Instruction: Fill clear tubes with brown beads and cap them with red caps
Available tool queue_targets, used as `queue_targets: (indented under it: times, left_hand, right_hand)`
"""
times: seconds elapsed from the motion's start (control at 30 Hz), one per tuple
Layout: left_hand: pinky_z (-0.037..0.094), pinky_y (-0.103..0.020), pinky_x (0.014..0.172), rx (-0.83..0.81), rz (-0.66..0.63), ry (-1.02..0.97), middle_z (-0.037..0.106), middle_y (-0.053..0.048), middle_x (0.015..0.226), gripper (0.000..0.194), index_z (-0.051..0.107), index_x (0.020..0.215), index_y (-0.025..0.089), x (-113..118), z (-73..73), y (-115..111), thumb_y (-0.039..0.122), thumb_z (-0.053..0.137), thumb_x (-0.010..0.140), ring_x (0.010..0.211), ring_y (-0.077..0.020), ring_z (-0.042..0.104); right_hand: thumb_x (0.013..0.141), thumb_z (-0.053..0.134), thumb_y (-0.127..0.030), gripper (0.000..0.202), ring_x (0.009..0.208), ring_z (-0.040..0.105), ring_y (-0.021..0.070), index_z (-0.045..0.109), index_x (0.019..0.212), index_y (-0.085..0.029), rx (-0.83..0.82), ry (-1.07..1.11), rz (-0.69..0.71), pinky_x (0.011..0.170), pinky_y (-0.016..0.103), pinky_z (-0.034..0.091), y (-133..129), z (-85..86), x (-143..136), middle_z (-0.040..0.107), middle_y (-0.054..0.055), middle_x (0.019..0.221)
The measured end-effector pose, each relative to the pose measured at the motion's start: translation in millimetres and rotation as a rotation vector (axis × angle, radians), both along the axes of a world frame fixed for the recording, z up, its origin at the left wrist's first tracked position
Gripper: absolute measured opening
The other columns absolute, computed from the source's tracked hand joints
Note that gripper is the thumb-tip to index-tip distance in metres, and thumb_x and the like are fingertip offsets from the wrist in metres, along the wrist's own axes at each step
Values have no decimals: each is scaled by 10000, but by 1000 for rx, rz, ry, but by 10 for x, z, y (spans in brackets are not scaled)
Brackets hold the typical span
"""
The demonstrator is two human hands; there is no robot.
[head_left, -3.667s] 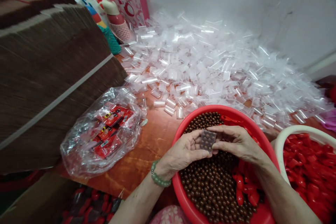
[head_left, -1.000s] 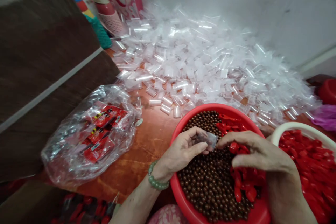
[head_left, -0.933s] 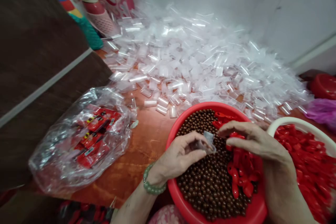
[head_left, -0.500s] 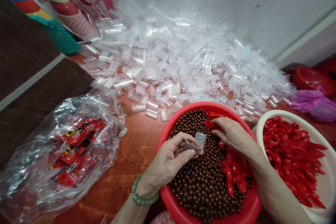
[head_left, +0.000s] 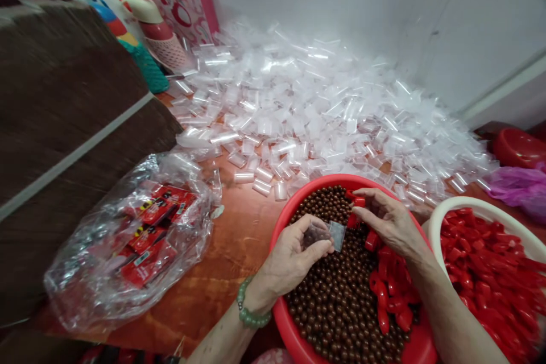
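Observation:
My left hand [head_left: 290, 256], with a green bead bracelet [head_left: 251, 307] at its wrist, pinches a small clear plastic bag [head_left: 337, 235] over the red basin [head_left: 279, 313]. Brown shows through the bag; whether that is its contents or the beads below, I cannot tell. Across from it, my right hand [head_left: 386, 219] grips a red plastic piece [head_left: 359, 202] between thumb and fingers. Round brown beads [head_left: 341, 296] fill the basin beneath both hands. More red plastic pieces [head_left: 390, 287] lie on the beads at the basin's right, below my right hand.
A white tub [head_left: 437, 227] of red pieces stands at the right. Behind the basin spreads a large heap of clear plastic bags [head_left: 307, 108]. To the left are a clear sack [head_left: 77, 296] holding red packets [head_left: 149, 264] and a dark brown block [head_left: 77, 96].
My right hand has drawn back slightly from the basin's far side, lifting a red piece between its fingers. My left hand still holds the small bag. The view has shifted left.

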State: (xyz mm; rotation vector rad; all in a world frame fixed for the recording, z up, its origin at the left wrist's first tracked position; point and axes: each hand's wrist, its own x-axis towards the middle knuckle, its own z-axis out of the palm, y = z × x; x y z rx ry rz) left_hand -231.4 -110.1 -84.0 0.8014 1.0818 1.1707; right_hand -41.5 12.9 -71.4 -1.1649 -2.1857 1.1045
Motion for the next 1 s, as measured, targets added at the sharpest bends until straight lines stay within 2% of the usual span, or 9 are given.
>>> queue_targets:
  times: [0.1,0.2,0.3,0.43,0.53,0.63,0.73,0.83,1.0]
  left_hand:
    - [486,-289,821,-10,0,-78,672,-47,913,212,606,932,151,3,-5,4,321,679,828,853,-160,649]
    - [496,-303,853,-50,49,-171,684,-52,940,286,586,951,155,16,-13,6,345,731,795,911,-179,676]
    - [505,-300,851,-77,128,-264,699,-42,903,347,553,941,166,25,-13,12,350,779,753,929,-194,697]
    - [514,-316,850,-64,201,-273,703,-46,916,343,546,953,168,20,-4,18,347,767,763,919,-201,703]
    - [501,-301,838,-21,220,-139,696,-41,896,281,584,959,164,20,-17,14,339,730,793,856,-170,669]
    - [476,-264,806,29,266,67,687,-33,904,221,640,993,166,31,-48,5,300,689,824,831,-154,624]
    - [473,-263,816,57,247,181,701,-37,950,203,674,1027,176,42,-76,2,270,654,848,854,-167,628]
    - [479,-282,847,92,191,198,706,-51,984,191,696,1018,176,39,-76,17,225,639,843,890,-184,635]
    - [471,-294,876,110,200,175,676,-59,971,168,714,948,163,13,-30,53,169,668,787,924,-191,619]
  right_hand:
    - [828,693,-379,265,744,697,154,592,1015,-221,-367,336,-25,723,300,578,-39,25,-21,722,28,937]
    - [824,709,-376,258,833,714,163,580,997,-234,-486,474,-1,795,311,579,-88,14,-89,738,42,1005]
    - [825,711,-378,242,922,707,186,593,972,-227,-423,449,32,833,323,575,-121,-7,-155,743,65,1040]
    - [847,693,-352,193,917,703,188,635,973,-218,-278,357,109,825,312,572,-124,-24,-154,741,66,1021]
    - [881,656,-320,182,851,700,176,661,1034,-222,-177,212,203,777,287,566,-130,-18,-115,736,55,980]
    - [897,630,-305,300,921,701,192,617,1189,-234,-93,104,276,838,306,561,-161,1,-98,731,62,1053]
    - [913,603,-285,417,1038,684,204,545,1324,-245,0,55,328,941,335,533,-198,12,-110,705,75,1184]
    - [930,575,-262,385,1109,663,215,572,1314,-249,77,45,388,990,349,512,-224,13,-133,681,78,1248]
    - [932,573,-249,340,989,699,208,602,1271,-245,135,81,442,894,337,557,-260,40,-175,727,81,1124]
